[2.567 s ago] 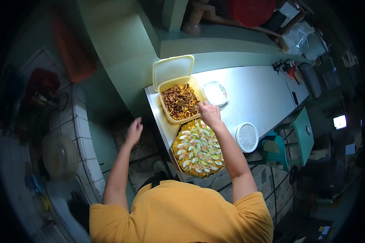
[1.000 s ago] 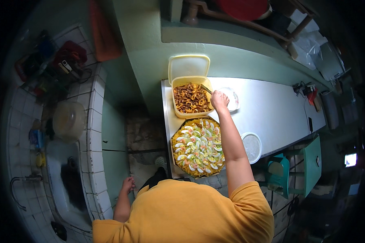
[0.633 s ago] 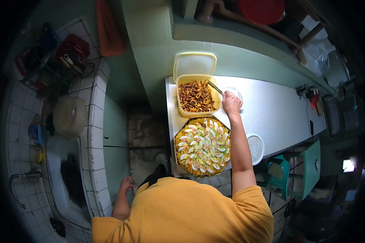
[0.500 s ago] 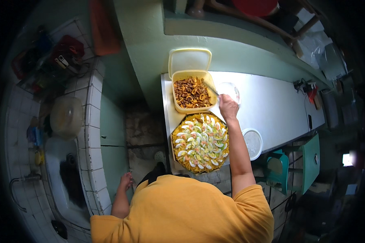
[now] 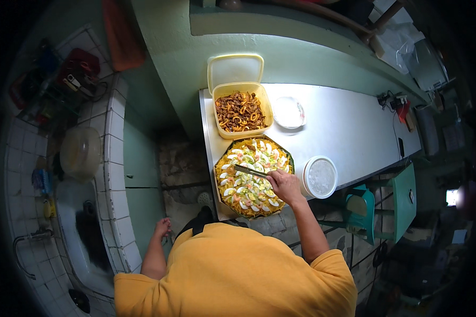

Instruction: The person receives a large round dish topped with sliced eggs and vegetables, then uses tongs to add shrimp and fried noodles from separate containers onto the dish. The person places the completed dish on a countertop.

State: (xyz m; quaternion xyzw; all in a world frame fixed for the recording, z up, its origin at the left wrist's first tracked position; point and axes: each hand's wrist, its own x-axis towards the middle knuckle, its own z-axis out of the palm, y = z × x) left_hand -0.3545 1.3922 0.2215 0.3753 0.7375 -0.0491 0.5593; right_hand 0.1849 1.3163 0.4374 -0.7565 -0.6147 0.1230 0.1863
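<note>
Yellow shirt fills the bottom of the view, so going left to right: the left hand (image 5: 162, 228) hangs down beside the body over the floor, well away from the steel table (image 5: 349, 127), holding nothing; fingers look loosely curled but it's too small to say for sure. Next over, on the table's near left corner, sits the big round platter of noodles (image 5: 252, 177) topped with egg slices, and just behind it the open yellow tub of fried bits (image 5: 241, 111), lid tipped up at the back. The right hand (image 5: 283, 185) is over the platter's right side, closed around the handle of a long metal utensil (image 5: 250, 170) that reaches left across the toppings. Small clear dish (image 5: 289, 112) beside the tub, round white lidded container (image 5: 319, 177) just right of the platter.

Risk-wise, I'd say the platter sits really close to the table's edge, so a hard drag with the utensil could push it or flick toppings onto the floor.
</note>
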